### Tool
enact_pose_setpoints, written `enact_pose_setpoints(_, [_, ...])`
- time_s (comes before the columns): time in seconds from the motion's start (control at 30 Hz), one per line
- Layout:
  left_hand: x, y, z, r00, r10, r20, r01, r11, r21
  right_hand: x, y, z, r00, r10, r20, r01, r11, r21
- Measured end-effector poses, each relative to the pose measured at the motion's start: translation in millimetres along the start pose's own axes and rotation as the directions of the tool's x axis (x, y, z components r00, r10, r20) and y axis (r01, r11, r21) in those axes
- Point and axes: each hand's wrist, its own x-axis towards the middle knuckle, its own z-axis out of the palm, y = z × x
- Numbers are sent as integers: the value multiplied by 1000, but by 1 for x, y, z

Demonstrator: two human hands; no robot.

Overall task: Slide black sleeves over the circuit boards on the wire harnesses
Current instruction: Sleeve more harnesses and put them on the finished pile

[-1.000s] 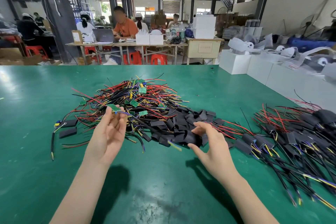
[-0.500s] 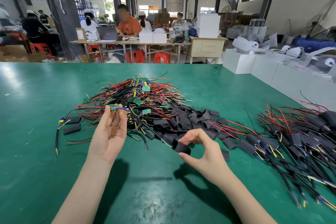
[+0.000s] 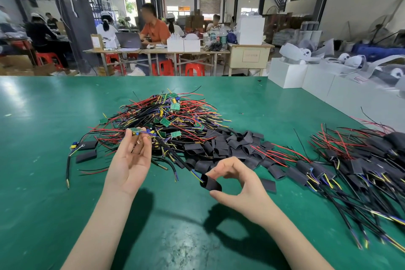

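The left hand point(image 3: 129, 158) is palm-up, fingertips pinching a small green board point(image 3: 136, 131) at the near edge of the wire pile point(image 3: 166, 120), about ten o'clock from the right hand. That grip is the same as half a second ago; the hand has barely shifted.

The right hand point(image 3: 238, 186) is where the change is. A second ago it was down among the loose sleeves point(image 3: 232, 144), fingers digging into the heap. Half a second ago it came away with one sleeve point(image 3: 210, 184) pinched between thumb and forefinger. Now it holds that sleeve the same way, thumb below and forefinger on top, lifted off the green table point(image 3: 43, 182) and clear of the heap, which lies at twelve o'clock from it. The sleeve's open mouth faces left, and the black cable point(image 3: 175, 158) running down from the board ends right at that mouth, yellow and blue tips touching or just entering it; I cannot tell which. In the earlier frames cable end and sleeve were apart.

At three o'clock lies the finished bundle point(image 3: 350, 164), harnesses already wearing their sleeves, untouched across all three frames. Two stray sleeves point(image 3: 86, 155) sit at nine o'clock of the left hand, also unmoved.
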Motion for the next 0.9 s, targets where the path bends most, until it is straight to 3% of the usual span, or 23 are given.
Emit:
enact_pose_setpoints(0.13, [2,-4,-3,1000,-13,-28,14,999,35,0,1,1,1000,-5,-9,4,999,-34])
enact_pose_setpoints(0.33, [1,-19,-8,993,-32,116,-22,900,436,1,5,-3,998,-44,-54,26,953,-302])
enact_pose_setpoints(0.4, [0,-24,-10,981,-64,181,-55,808,587,1,7,-5,994,-54,-98,16,936,-352])
enact_pose_setpoints(0.5, [-3,-32,-16,961,-117,250,-137,584,800,2,8,-8,985,-76,-157,8,918,-396])
enact_pose_setpoints(0.57, [-7,-41,-19,952,-170,256,-172,395,903,2,8,-8,983,-104,-152,28,900,-435])
enact_pose_setpoints(0.63, [-11,-54,-22,944,-219,246,-177,293,939,1,8,-7,986,-123,-108,59,881,-469])
enact_pose_setpoints(0.9, [-17,-64,-19,947,-253,198,-119,297,947,0,6,-7,996,-86,-18,70,905,-421])
